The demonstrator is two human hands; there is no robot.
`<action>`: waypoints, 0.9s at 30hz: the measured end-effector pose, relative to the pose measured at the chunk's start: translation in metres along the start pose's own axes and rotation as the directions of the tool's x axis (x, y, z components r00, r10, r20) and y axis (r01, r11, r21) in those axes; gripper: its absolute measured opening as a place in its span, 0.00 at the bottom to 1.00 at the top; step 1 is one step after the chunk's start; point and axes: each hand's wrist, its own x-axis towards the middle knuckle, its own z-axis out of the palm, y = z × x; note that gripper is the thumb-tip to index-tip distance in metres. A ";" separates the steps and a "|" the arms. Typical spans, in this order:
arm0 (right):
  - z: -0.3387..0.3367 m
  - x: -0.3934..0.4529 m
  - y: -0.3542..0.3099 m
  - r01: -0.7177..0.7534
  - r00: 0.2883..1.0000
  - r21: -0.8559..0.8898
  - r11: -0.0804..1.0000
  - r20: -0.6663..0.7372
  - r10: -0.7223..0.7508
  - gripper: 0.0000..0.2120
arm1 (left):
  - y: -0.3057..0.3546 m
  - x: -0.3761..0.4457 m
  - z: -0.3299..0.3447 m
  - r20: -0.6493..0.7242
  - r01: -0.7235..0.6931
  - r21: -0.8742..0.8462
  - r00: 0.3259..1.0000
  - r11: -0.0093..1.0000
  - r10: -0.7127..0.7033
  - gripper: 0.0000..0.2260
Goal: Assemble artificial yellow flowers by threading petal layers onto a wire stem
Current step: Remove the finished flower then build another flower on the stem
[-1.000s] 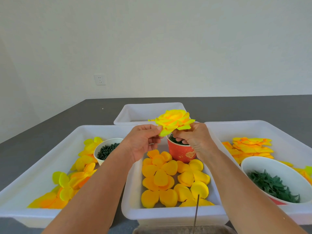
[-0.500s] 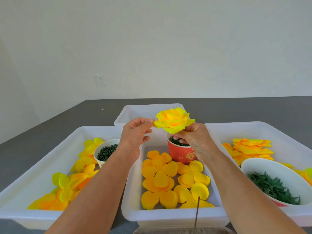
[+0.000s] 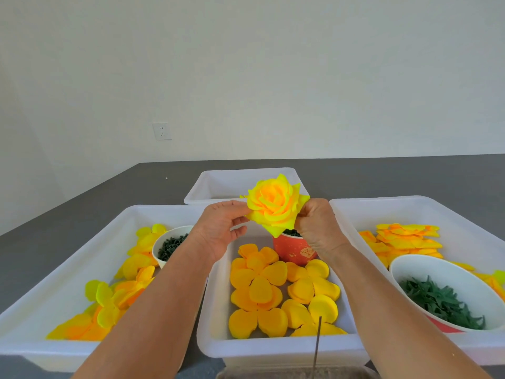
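Observation:
An assembled yellow flower [image 3: 276,205] with an orange centre is held up, tilted so its face looks toward me. My right hand [image 3: 318,228] grips it from the right at its base. My left hand [image 3: 221,228] pinches an outer petal on the flower's left edge. Loose orange-yellow petal layers [image 3: 273,291] lie in the middle white tray [image 3: 210,343]. A thin wire stem [image 3: 317,343] stands upright at the tray's front edge. The flower's own stem is hidden behind my right hand.
A red paper cup [image 3: 295,248] of dark green parts stands under the flower. The left tray [image 3: 54,296] holds yellow petals and a white bowl [image 3: 169,243] of dark bits. The right tray [image 3: 410,203] holds orange petals and a bowl of green leaves [image 3: 442,296]. Another tray [image 3: 235,179] sits behind.
The flower has tipped from lying flat to facing me and risen slightly. My left hand went from a loose touch to pinching an outer petal.

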 end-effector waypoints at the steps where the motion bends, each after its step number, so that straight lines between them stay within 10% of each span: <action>1: -0.001 0.000 -0.001 -0.008 1.000 0.018 1.000 0.020 0.008 0.04 | 0.000 0.000 -0.001 -0.022 -0.019 0.012 1.000 1.000 0.019 0.06; 14: 0.000 -0.003 -0.005 -0.072 0.982 -0.039 0.997 0.174 0.078 0.04 | -0.007 0.003 -0.001 -0.128 -0.259 0.461 0.927 0.849 0.352 0.12; 27: -0.001 -0.002 0.001 -0.063 0.996 -0.116 0.991 0.051 0.069 0.02 | -0.005 0.000 0.002 0.031 -0.059 0.182 0.998 0.982 0.054 0.03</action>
